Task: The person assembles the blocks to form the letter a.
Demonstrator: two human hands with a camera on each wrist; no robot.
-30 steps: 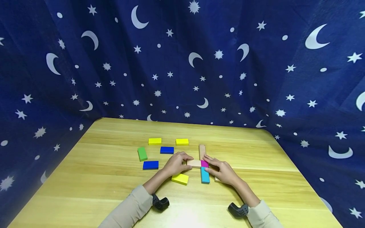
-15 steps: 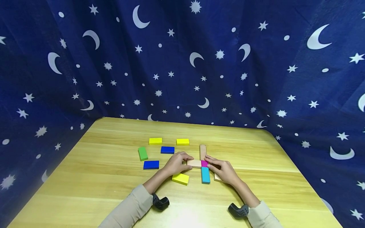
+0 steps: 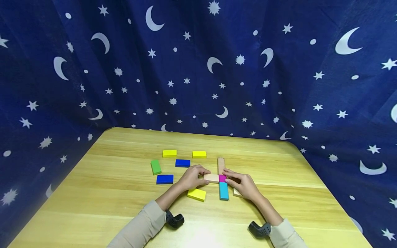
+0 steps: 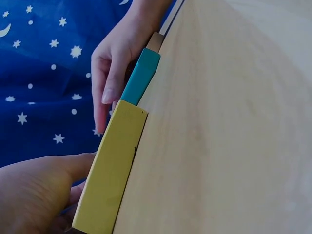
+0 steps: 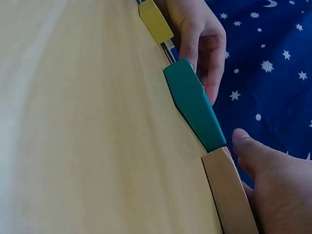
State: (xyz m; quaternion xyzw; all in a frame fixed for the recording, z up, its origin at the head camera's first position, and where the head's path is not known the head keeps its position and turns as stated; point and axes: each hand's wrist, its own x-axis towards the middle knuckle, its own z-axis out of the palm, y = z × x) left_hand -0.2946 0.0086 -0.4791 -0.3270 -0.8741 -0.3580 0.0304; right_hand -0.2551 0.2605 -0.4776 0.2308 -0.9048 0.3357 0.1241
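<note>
My left hand [image 3: 191,178] pinches the left end of a plain wooden block [image 3: 212,178] between thumb and fingers in the head view. That block's right end meets a magenta block [image 3: 222,178], which my right hand [image 3: 243,185] pinches from the right, covering part of it. Another plain wooden block [image 3: 221,165] points away above the magenta one, and a cyan block [image 3: 223,191] lies below it, so they form a cross. Partly under the right hand lies one more wooden block [image 3: 237,193]. The left wrist view has a yellow block [image 4: 111,165] standing before the left hand.
Left of the hands, two yellow blocks [image 3: 169,153], two blue blocks [image 3: 164,179] and a green block [image 3: 156,167] lie scattered on the wooden table [image 3: 93,199]. A dark blue curtain [image 3: 186,69] with moons and stars hangs behind the table and along its sides.
My right thumb has shifted up off the cyan block to the magenta block's edge, and the fingers have drawn in slightly. The left hand and the blocks stay in place.
</note>
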